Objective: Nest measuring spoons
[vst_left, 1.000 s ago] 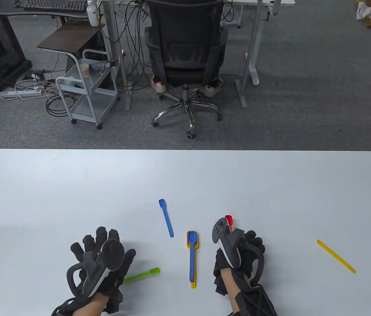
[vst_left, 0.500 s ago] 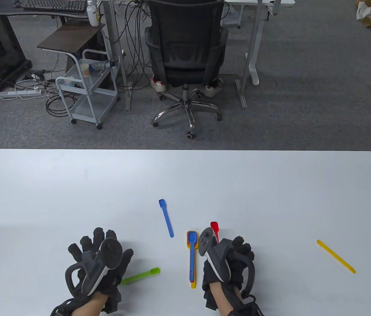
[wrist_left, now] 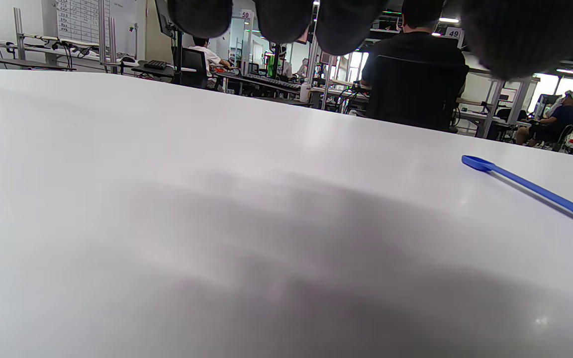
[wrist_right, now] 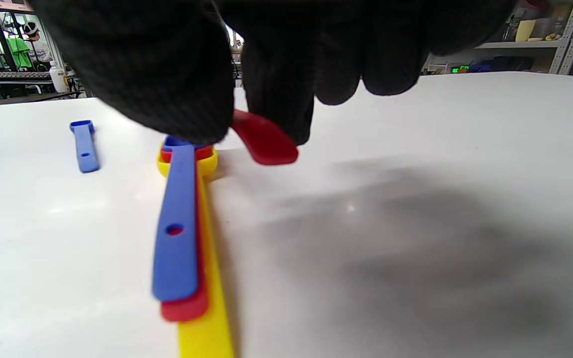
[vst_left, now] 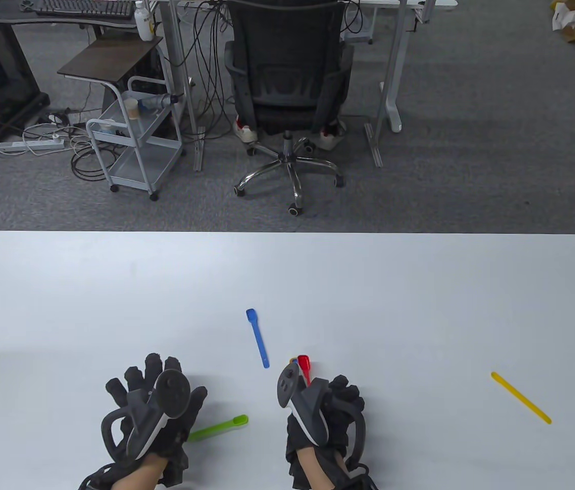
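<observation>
My right hand (vst_left: pixel 325 411) pinches a small red spoon (vst_left: pixel 303 363) between its fingertips and holds it just over the nested stack. The right wrist view shows the red spoon (wrist_right: pixel 262 140) a little above and right of the stack (wrist_right: pixel 184 233): a blue spoon on a red one on a yellow one. In the table view my hand hides most of that stack. My left hand (vst_left: pixel 152 408) rests on the table with nothing in it, over the handle end of a green spoon (vst_left: pixel 218 427). A small blue spoon (vst_left: pixel 257 337) lies apart, also in the left wrist view (wrist_left: pixel 530 189).
A long yellow spoon or stick (vst_left: pixel 520 397) lies far right on the white table (vst_left: pixel 420 286). An office chair (vst_left: pixel 287 76) and a wheeled cart (vst_left: pixel 134 138) stand on the floor beyond the table's far edge.
My right hand has carried the red spoon left and toward me, from right of the stack to over it, now covering the stack in the table view. My left hand has barely moved.
</observation>
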{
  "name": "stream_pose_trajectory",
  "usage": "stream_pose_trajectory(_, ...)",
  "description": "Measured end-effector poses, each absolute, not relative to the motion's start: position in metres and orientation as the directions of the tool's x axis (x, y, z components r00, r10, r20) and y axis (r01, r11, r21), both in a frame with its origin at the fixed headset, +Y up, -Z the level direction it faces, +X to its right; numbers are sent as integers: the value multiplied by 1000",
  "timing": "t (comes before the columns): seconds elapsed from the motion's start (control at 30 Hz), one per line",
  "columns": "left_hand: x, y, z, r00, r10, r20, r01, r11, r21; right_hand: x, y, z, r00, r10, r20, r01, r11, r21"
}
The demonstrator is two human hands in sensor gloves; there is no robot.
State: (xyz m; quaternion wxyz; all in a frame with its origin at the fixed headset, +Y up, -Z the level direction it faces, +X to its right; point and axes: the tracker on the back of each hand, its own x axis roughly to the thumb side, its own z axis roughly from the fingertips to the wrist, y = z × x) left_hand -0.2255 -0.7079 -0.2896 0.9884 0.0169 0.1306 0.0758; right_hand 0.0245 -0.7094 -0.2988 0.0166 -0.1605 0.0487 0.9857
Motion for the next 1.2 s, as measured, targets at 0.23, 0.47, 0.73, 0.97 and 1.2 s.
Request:
stream_pose_trajectory(0.23, -226, -708, -290, 954, 155, -256, -147, 988, 50, 16, -715, -301, -949, 24, -314, -62, -992, 114)
stream_pose_trajectory(0.47, -226, -708, -290, 955, 155, -255, -147, 988, 47, 14, -719, -303, -945, 28, -326, -70, -990, 119)
stream_pose_trajectory(0.73, -226, -709, -290, 954, 153, -258, -148, 988, 39, 11, -724, -309, -945, 20, -327, -68, -988, 136)
stream_pose_trajectory(0.97, -226, -709, -290, 954, 152, -260, -148, 988, 35, 10, -724, -308, -945, 9, -327, -60, -987, 147)
stream_pose_trajectory(1.2, -226, -709, -291, 954, 149, -259, -146, 989, 30, 10, -723, -308, -946, 11, -324, -65, -986, 155)
